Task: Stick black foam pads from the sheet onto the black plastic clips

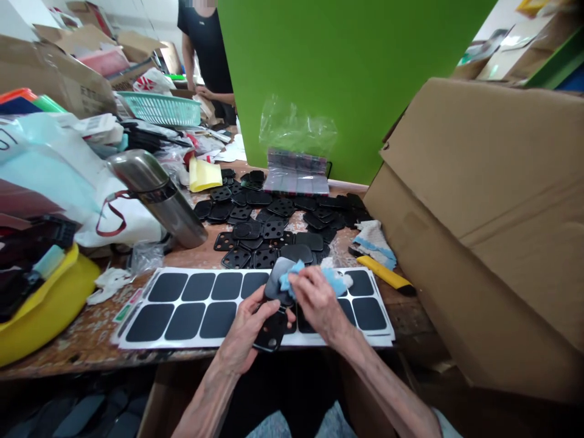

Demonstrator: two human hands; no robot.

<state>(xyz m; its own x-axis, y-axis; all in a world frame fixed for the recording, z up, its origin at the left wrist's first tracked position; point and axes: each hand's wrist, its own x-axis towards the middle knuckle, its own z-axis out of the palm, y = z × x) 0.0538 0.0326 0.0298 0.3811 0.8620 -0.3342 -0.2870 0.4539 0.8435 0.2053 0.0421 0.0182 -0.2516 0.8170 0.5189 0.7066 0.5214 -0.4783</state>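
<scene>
My left hand [249, 331] grips a black square plastic plate [272, 328] with holes, held over the table's front edge. My right hand [317, 299] pinches a blue and white cloth [335, 281] and presses it onto the plate's upper, greyish part [277, 277]. Both hands hover above a white sheet of dark rounded sticker pads [196, 304]. Behind the sheet lies a heap of several more black plates [274, 225].
A big cardboard box [483, 225] fills the right side. A steel flask [159, 194] lies at left beside bags and a yellow tub [50, 304]. A yellow knife [383, 274], a rag [374, 240], a green board and a person in black stand behind.
</scene>
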